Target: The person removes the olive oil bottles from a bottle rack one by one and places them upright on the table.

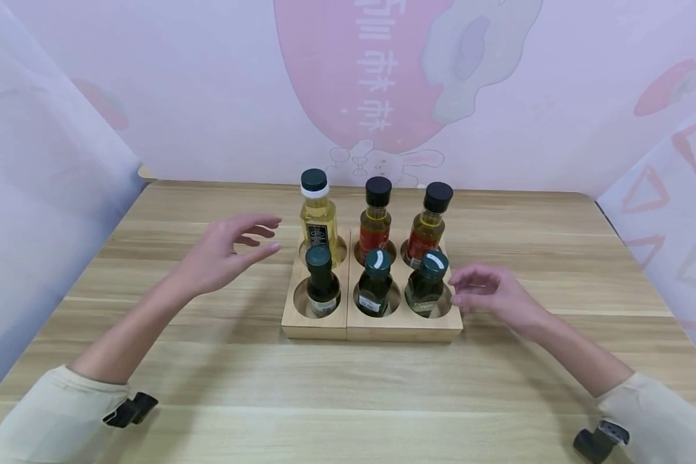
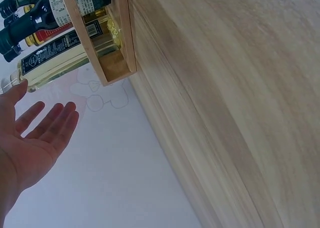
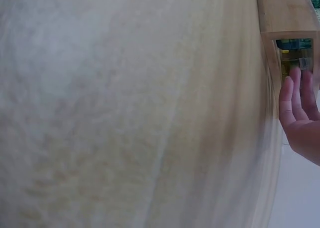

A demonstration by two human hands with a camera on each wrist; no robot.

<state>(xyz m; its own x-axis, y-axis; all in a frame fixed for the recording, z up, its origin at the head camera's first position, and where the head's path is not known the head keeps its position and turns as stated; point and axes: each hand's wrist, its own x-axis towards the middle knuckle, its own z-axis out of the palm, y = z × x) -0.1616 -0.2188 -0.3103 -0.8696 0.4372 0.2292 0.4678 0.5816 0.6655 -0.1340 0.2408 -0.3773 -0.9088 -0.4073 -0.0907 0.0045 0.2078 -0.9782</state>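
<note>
Left grip and right grip are spread; the rack (bottles seem glass) is probably stiff, heavy: hold both ends.

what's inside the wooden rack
In front, three dark, green-capped bottles; behind them, a bottle of yellow liquid and two red-labelled bottles. In the head view, the wooden rack and front bottles cover the back bottles' bases.

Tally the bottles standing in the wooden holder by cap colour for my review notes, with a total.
Dark green-capped bottles: 4
Black-capped bottles: 2
Total: 6
</note>
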